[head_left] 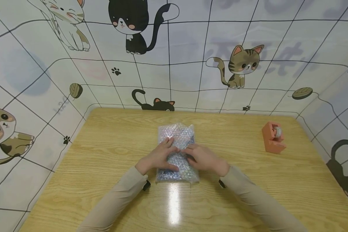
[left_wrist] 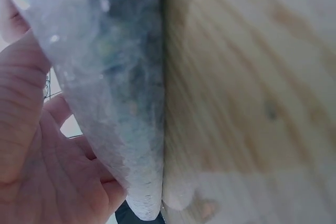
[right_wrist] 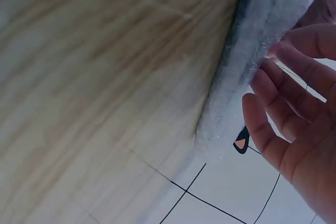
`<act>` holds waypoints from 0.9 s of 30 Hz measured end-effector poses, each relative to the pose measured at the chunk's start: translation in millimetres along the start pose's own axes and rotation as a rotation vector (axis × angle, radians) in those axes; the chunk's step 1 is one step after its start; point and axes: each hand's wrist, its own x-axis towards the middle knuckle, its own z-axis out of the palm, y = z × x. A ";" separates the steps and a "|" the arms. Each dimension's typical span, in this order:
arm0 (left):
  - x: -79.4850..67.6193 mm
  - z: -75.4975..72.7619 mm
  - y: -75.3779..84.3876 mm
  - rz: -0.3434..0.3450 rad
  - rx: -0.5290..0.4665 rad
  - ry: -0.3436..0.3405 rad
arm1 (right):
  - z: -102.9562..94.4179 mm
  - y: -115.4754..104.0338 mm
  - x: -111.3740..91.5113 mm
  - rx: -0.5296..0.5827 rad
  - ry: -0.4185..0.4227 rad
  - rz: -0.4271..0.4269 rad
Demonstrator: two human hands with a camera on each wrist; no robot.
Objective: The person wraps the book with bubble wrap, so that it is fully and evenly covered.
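Note:
A flat bundle in clear bubble wrap (head_left: 178, 162) lies on the table, with something bluish dimly visible through it; what it holds cannot be made out. My left hand (head_left: 158, 156) rests on its left half, fingers spread and fairly straight. From the right, my right hand (head_left: 206, 158) touches the middle of the wrap with loosely bent fingers. In the left wrist view, the palm of the left hand (left_wrist: 58, 161) faces the bubble wrap (left_wrist: 118, 72). The right wrist view has the right hand (right_wrist: 299, 103) with relaxed fingertips against the bubble wrap (right_wrist: 252, 35).
An orange tape dispenser (head_left: 272, 138) with a roll of tape stands toward the right back of the wooden table (head_left: 104, 138). Behind and at the sides hangs a white sheet (head_left: 188, 74) printed with cats and grid lines.

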 end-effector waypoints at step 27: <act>-1.2 5.8 -6.4 -0.029 -0.025 0.025 | 1.6 14.9 -17.0 0.523 0.104 0.157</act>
